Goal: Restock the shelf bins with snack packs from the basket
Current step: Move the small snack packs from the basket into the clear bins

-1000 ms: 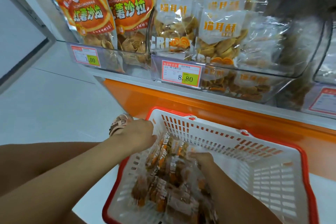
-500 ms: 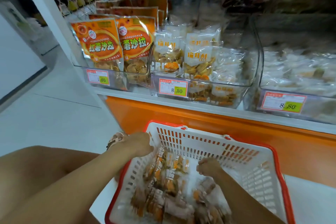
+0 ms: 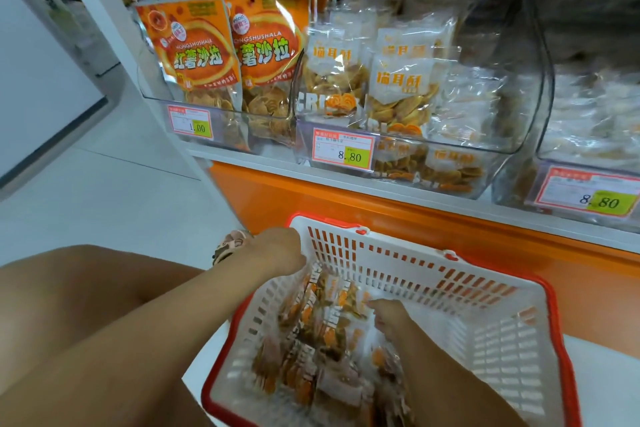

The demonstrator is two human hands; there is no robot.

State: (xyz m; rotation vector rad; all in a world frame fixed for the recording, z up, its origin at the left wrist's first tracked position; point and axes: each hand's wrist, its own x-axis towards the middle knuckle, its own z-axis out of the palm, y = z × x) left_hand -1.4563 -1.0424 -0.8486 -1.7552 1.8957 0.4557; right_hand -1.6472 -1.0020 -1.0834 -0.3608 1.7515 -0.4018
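Observation:
The white basket (image 3: 433, 274) with a red rim sits on the floor below the shelf. In its left half lies a bunch of small clear snack packs (image 3: 322, 329) with orange contents. My left hand (image 3: 277, 250) reaches over the basket's far left corner, its fingers closed on the top of the upright packs. My right hand (image 3: 391, 317) is inside the basket, fingers curled on the same bunch from the right. Above, the middle clear bin (image 3: 485, 146) holds similar white-labelled packs. The right bin (image 3: 588, 149) holds pale packs.
The left bin (image 3: 156, 94) holds tall orange bags (image 3: 197, 48). Price tags (image 3: 343, 153) hang on the bin fronts. An orange shelf base (image 3: 381, 215) runs behind the basket. My bare leg (image 3: 86, 288) and sandalled foot (image 3: 230, 246) are left of it on the white floor.
The view has tilted up, showing more of the shelf and bins. Both hands stay in the basket on the packs; the right hand has shifted slightly toward the upright bunch.

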